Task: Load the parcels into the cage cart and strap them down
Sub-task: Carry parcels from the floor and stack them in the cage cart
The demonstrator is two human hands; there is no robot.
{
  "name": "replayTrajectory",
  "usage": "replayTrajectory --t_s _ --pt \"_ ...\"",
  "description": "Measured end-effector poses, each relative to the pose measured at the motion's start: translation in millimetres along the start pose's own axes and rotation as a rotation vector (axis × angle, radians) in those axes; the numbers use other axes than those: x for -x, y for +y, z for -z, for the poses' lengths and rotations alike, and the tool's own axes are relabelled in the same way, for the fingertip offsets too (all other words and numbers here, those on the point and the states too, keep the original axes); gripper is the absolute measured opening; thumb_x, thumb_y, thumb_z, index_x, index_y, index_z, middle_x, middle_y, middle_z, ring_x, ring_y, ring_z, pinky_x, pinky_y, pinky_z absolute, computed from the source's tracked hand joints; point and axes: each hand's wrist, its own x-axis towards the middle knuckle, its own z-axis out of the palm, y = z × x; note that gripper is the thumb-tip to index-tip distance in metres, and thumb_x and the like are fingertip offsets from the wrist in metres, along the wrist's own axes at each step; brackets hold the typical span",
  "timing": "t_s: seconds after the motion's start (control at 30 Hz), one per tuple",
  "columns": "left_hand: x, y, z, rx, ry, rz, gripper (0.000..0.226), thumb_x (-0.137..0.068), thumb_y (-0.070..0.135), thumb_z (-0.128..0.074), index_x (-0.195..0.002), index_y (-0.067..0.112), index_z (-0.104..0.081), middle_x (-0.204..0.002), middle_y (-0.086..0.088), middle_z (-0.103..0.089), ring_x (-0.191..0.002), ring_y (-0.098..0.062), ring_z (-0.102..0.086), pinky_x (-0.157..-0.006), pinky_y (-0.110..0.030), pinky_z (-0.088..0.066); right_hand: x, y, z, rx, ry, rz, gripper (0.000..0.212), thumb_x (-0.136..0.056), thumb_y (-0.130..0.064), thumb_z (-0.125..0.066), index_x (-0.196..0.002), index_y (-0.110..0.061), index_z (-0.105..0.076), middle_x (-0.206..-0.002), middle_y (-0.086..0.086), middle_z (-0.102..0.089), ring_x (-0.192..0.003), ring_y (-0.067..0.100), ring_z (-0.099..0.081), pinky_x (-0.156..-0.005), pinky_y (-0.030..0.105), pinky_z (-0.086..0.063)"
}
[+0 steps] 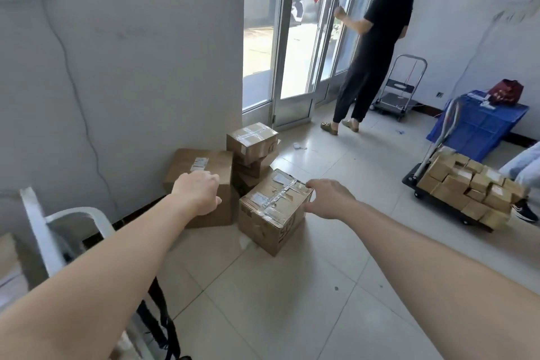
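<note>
On the tiled floor against the white wall, a cluster of parcels sits in front of me: a large carton (204,165) on the left, a stack of cartons (252,140) behind it, and a taped carton (271,213) nearest to me, turned at an angle. My left grip (198,193) is over the front top edge of the large carton, the back of the hand towards me and the fingers bent down out of sight, so I cannot tell whether it has closed on anything. My right grip (327,199) is spread, its fingertips at the upper right edge of the taped carton and the thumb low beside that same side. Well apart on the right, a platform cart (409,180) carries many small parcels (467,187), with a blue crate (482,126) behind it. A person in black (377,38) stands at the glass door (295,52). A white plastic chair (67,228) is at my left.
</note>
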Motion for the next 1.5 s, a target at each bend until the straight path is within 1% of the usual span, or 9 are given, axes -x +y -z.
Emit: replayTrajectory --t_s 0.17,0.23,0.37,0.5,0.63,0.83,0.97,1.2,1.5 --pt "-52.2 36.7 -11.2 0.007 -0.063 0.057 0.043 -0.096 0.043 -0.050 -0.129 0.015 -0.049 -0.135 -0.002 -0.052 -0.128 -0.023 -0.046 -0.098 -0.038 -0.041 -67.3 50.4 8.4 0.015 -0.039 0.027 0.052 -0.085 -0.041 -0.064 -0.132 -0.020 -0.054 -0.134 0.007 -0.056 -0.126 0.027 -0.047 -0.091 0.035 -0.045" --pt "-73.5 48.1 -16.8 0.011 -0.092 0.071 0.047 -0.095 0.044 -0.050 -0.132 0.015 -0.048 -0.136 -0.002 -0.051 -0.130 -0.023 -0.044 -0.100 -0.038 -0.040 -91.6 65.1 8.5 0.015 -0.064 0.034 0.054 -0.086 -0.042 -0.064 -0.133 -0.020 -0.053 -0.135 0.007 -0.055 -0.127 0.027 -0.047 -0.094 0.035 -0.044" --pt "-124.0 62.6 -29.4 0.015 -0.136 0.093 0.044 -0.095 0.044 -0.051 -0.129 0.015 -0.050 -0.133 -0.002 -0.053 -0.128 -0.022 -0.046 -0.099 -0.038 -0.041 -148.0 90.1 9.3 0.045 -0.102 0.045 0.056 -0.086 -0.045 -0.062 -0.135 -0.021 -0.051 -0.136 0.006 -0.055 -0.128 0.027 -0.046 -0.095 0.036 -0.045" --pt "-178.3 73.3 -43.8 0.040 -0.176 0.111 0.041 -0.095 0.042 -0.051 -0.125 0.014 -0.051 -0.132 -0.003 -0.054 -0.127 -0.023 -0.047 -0.099 -0.039 -0.041 -208.1 106.6 9.2 0.057 -0.139 0.058 0.055 -0.087 -0.042 -0.063 -0.136 -0.022 -0.051 -0.135 0.006 -0.055 -0.128 0.027 -0.046 -0.095 0.036 -0.045" --pt "-231.3 85.4 -57.8 0.079 -0.257 0.139 0.047 -0.094 0.043 -0.052 -0.132 0.015 -0.049 -0.135 -0.004 -0.052 -0.129 -0.023 -0.046 -0.100 -0.038 -0.039 -259.4 121.9 8.7 0.052 -0.198 0.046 0.057 -0.088 -0.040 -0.063 -0.139 -0.021 -0.047 -0.139 0.005 -0.052 -0.130 0.026 -0.044 -0.097 0.035 -0.044" --pt "-299.0 106.7 -68.0 0.100 -0.348 0.185 0.034 -0.093 0.040 -0.052 -0.117 0.015 -0.054 -0.126 -0.004 -0.056 -0.121 -0.024 -0.051 -0.093 -0.036 -0.041 -336.3 148.7 12.5 0.059 -0.271 0.062 0.053 -0.087 -0.040 -0.063 -0.135 -0.022 -0.050 -0.133 0.004 -0.056 -0.124 0.024 -0.049 -0.087 0.032 -0.045" --pt "-346.6 122.5 -82.0 0.150 -0.374 0.255 0.032 -0.094 0.039 -0.051 -0.117 0.016 -0.054 -0.126 -0.003 -0.056 -0.121 -0.024 -0.052 -0.092 -0.036 -0.042 -399.2 170.0 15.7 0.086 -0.308 0.103 0.050 -0.088 -0.040 -0.061 -0.133 -0.021 -0.053 -0.131 0.003 -0.057 -0.122 0.024 -0.050 -0.091 0.034 -0.047" --pt "-407.9 163.0 -114.3 0.270 -0.479 0.416 0.036 -0.095 0.041 -0.052 -0.121 0.016 -0.053 -0.129 -0.002 -0.056 -0.122 -0.023 -0.052 -0.093 -0.035 -0.042 -502.4 206.6 16.0 0.159 -0.404 0.208 0.054 -0.093 -0.040 -0.059 -0.140 -0.018 -0.045 -0.139 0.005 -0.052 -0.129 0.026 -0.045 -0.098 0.035 -0.043" --pt "-463.9 182.2 -166.9 0.427 -0.604 0.609 0.038 -0.093 0.041 -0.054 -0.122 0.016 -0.054 -0.130 -0.004 -0.057 -0.122 -0.024 -0.054 -0.095 -0.036 -0.046 -611.7 224.5 -22.1 0.252 -0.541 0.303 0.057 -0.093 -0.040 -0.060 -0.142 -0.015 -0.044 -0.140 0.005 -0.053 -0.129 0.025 -0.048 -0.100 0.035 -0.043"
